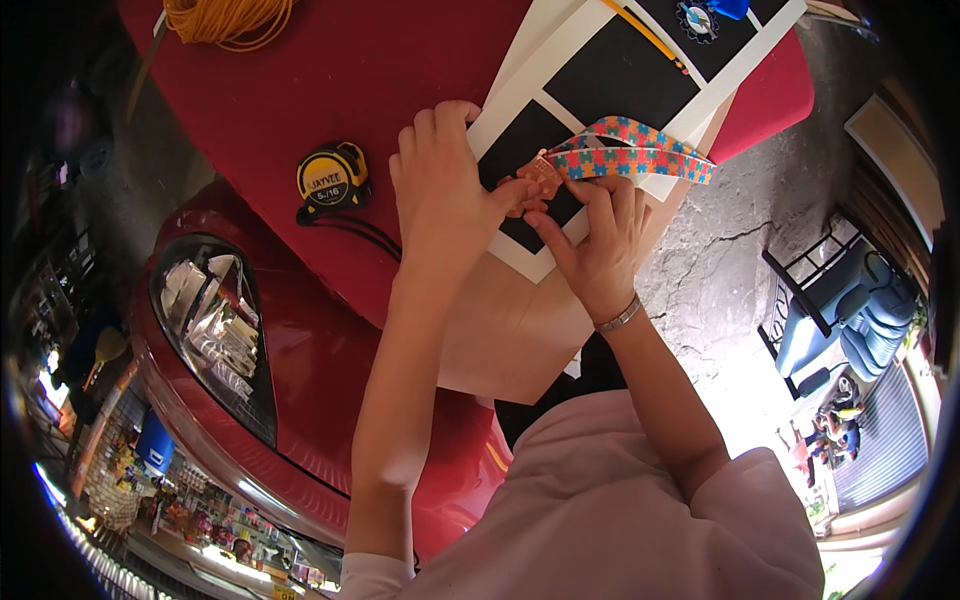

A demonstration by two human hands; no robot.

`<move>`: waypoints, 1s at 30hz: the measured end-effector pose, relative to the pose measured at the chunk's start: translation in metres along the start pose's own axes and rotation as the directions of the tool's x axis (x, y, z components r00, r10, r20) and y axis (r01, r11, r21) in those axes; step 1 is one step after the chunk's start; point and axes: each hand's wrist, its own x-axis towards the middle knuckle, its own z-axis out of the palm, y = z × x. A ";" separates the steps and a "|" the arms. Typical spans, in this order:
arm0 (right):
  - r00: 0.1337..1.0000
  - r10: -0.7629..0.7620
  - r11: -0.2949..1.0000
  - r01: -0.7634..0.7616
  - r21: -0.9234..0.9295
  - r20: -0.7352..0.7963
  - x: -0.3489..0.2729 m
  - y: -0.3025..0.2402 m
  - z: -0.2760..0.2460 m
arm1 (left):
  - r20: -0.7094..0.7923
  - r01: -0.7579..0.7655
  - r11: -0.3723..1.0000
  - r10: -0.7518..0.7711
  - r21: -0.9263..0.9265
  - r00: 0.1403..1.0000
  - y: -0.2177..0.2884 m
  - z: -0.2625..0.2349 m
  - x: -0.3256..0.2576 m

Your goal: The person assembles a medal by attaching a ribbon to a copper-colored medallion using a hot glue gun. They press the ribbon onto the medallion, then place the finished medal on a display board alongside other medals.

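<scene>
A copper-coloured medal [541, 179] with a cut-out outline lies over a white-framed sheet with black panels [622, 75]. Its ribbon [635, 160], printed with puzzle pieces in blue, orange and pink, loops away to the right. My left hand [440, 175] presses its thumb on the medal's left side, its other fingers curled near the sheet's left edge. With thumb and fingers, my right hand [595, 235] grips the medal's lower right side, close to where the ribbon joins. The undersides of the fingers are hidden.
A yellow and black tape measure [333, 180] sits left on the red surface [300, 90]. Orange cord [228, 18] lies coiled at the far left, a yellow pencil [650, 38] on the sheet. Brown board [500, 345] lies underneath. A red car's headlight [215, 325] is at lower left.
</scene>
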 end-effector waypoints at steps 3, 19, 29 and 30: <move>0.999 -0.031 0.999 0.031 -0.022 -0.020 0.000 0.000 0.000 | -0.007 -0.043 0.997 0.043 0.072 0.999 0.002 0.000 0.001; 0.999 -0.024 0.998 0.023 0.064 0.023 0.000 0.003 -0.007 | -0.003 -0.133 0.983 0.134 -0.129 0.991 -0.024 -0.004 0.004; 0.987 -0.159 0.984 0.160 -0.073 0.017 -0.017 -0.002 -0.011 | 0.008 -0.099 0.995 0.100 -0.025 0.995 -0.024 -0.008 -0.012; 0.988 -0.152 0.985 0.153 -0.085 0.017 -0.017 -0.003 -0.009 | 0.009 -0.082 0.997 0.083 -0.011 0.997 -0.022 -0.007 -0.012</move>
